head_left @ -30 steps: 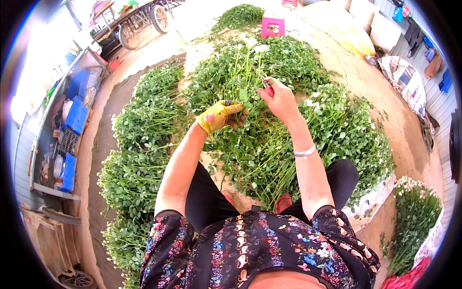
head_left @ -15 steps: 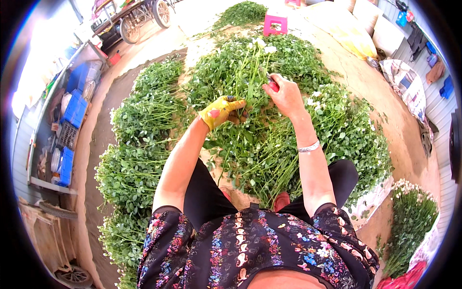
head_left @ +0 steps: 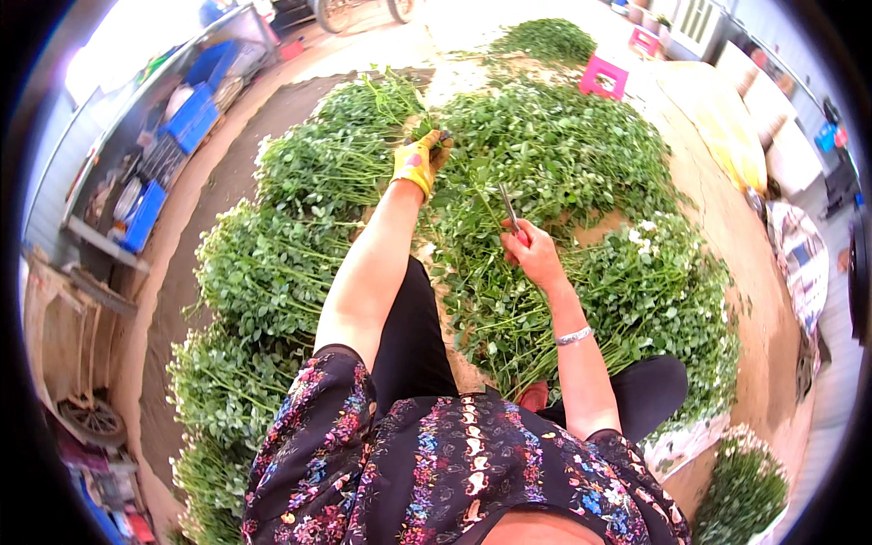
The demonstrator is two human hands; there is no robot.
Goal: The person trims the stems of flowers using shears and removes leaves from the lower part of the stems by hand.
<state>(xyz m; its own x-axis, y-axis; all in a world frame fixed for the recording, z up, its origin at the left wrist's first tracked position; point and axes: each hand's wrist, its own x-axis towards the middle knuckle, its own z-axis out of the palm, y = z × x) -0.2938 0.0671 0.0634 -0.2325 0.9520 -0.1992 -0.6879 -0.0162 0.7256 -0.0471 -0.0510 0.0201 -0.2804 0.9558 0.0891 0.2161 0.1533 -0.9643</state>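
My left hand (head_left: 421,162), in a yellow glove, is stretched forward and closed on leafy flower stems (head_left: 392,98), whose tops reach over the far end of the left heap. Lower and to the right, my bare right hand (head_left: 534,254) grips slim scissors (head_left: 510,209), blades pointing up and away. Under both hands spreads a broad heap of green leafy stems (head_left: 545,136). White blooms (head_left: 643,238) show on its right part. Beside it on the left lies a long row of bundled flower stems (head_left: 272,245) with small pale buds along the outer edge.
A pink plastic stool (head_left: 604,78) stands behind the heap, near a smaller green pile (head_left: 548,40). Along the left wall, a shelf holds blue crates (head_left: 191,118). A yellowish sack (head_left: 718,118) lies far right; another flower bundle (head_left: 743,486) is at lower right.
My left hand has moved forward and left with the stems, away from my right hand. My right hand has dropped nearer with the scissors. The view has shifted left.
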